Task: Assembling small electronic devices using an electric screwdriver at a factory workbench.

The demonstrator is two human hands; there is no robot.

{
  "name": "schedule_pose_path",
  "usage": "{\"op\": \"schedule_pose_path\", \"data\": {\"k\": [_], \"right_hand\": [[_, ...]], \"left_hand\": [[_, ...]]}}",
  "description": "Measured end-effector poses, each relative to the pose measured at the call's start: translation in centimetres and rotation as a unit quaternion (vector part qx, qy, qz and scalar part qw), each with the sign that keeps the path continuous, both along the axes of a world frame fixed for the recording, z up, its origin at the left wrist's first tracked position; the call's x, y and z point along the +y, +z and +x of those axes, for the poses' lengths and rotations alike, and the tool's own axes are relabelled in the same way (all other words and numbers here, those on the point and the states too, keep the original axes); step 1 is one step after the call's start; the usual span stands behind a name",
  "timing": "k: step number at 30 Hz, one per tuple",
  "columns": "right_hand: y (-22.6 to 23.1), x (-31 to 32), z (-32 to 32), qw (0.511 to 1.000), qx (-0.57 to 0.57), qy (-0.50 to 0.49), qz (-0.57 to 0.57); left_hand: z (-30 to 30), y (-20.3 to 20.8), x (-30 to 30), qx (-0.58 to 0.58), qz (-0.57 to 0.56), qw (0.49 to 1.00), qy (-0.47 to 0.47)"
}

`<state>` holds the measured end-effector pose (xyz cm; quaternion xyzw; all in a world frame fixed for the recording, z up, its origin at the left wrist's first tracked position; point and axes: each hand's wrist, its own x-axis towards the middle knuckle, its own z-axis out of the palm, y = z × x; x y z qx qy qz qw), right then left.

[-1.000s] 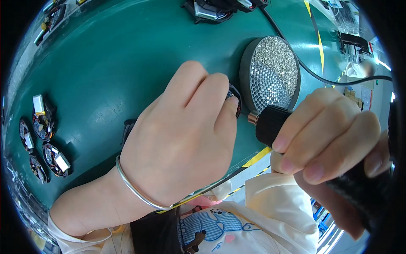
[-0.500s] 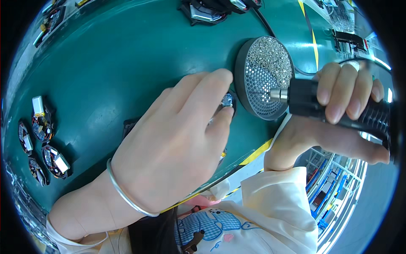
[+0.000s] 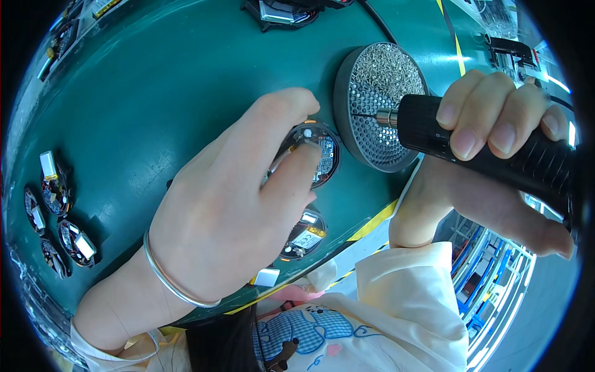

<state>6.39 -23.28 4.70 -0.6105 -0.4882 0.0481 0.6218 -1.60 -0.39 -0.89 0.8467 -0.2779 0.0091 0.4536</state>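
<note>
A black electric screwdriver lies across my closed right hand. Its thin bit points left, over a round grey screw tray with a perforated bottom and a heap of small silver screws. Left of the tray, my left hand grips a round circuit-board assembly in a dark housing, thumb across its face and forefinger curled at its far edge. Under that hand, toward me, a second round assembly with a silver battery is partly covered. A small white piece shows near the table edge.
Several small round assemblies with boards and batteries lie at the left of the green table. Black housings with silver cells sit at the far edge. Yellow-black tape marks the near edge. A black cable runs behind the tray.
My left hand has shifted left, and more of the round assembly and the second one now shows. The screwdriver has moved left and slightly away from me, its bit now visible over the tray.
</note>
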Motion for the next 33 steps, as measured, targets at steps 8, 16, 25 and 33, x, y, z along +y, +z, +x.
{"op": "schedule_pose_path", "data": {"k": [8,16,25,33], "right_hand": [[0.1,0.4,-0.5,1.0,-0.002,0.002,-0.003],[0.1,0.1,-0.7,1.0,0.008,-0.023,0.013],[1.4,0.2,-2.0,0.983,0.149,-0.026,0.1],[0.0,2.2,-2.6,0.996,0.072,-0.001,0.043]], "left_hand": [[-0.3,0.5,-0.1,0.03,-0.01,0.999,0.006],[-0.6,0.7,-0.5,0.04,-0.019,0.999,0.02],[-0.3,0.5,-0.4,0.047,-0.027,0.998,0.021],[-0.3,0.4,-0.5,0.058,-0.043,0.997,0.025]]}}
